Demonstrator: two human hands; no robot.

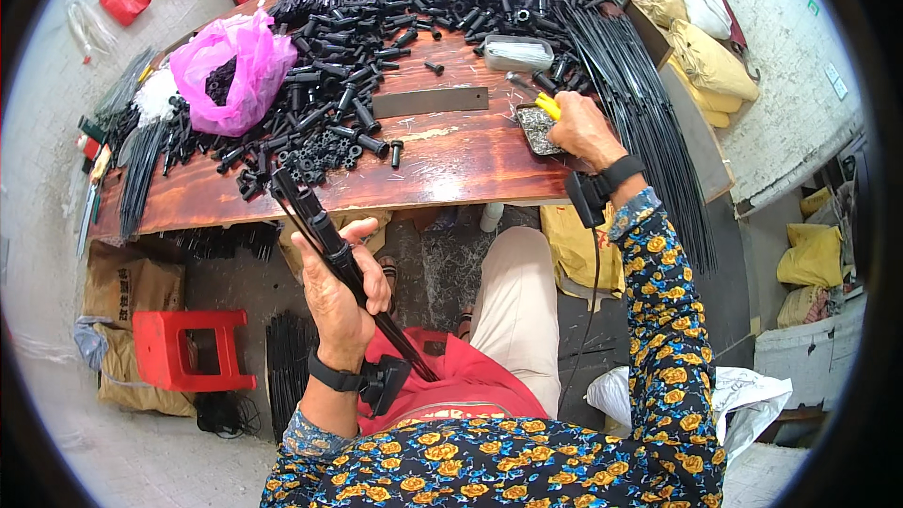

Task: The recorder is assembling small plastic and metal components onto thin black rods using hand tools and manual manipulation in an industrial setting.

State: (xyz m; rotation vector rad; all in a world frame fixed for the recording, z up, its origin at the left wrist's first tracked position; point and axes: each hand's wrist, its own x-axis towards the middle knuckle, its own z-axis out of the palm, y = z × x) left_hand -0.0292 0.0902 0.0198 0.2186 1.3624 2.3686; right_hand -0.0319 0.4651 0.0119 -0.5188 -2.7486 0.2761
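My left hand (340,296) is closed around a slim black rod assembly (346,273) with thicker tube-like parts at its upper end. The assembly slants down to the red cloth (489,372) over my lap. Over the table's front right, my right hand (588,132) grips yellow-handled pliers (547,106), whose metal head points to the far left. Just under that hand lies a small dark tray (532,139) of tiny silvery pieces. Nearest the left hand on the table are small black ring-shaped nuts (324,152) and an upright black plastic fitting (396,153).
Black plastic tubes (376,61) are heaped across the reddish wooden table (423,179). A pink plastic bag (235,75), a flat metal bar (431,102), a clear container (517,54) and long black rods (649,122) lie there too. A red stool (188,350) stands lower left.
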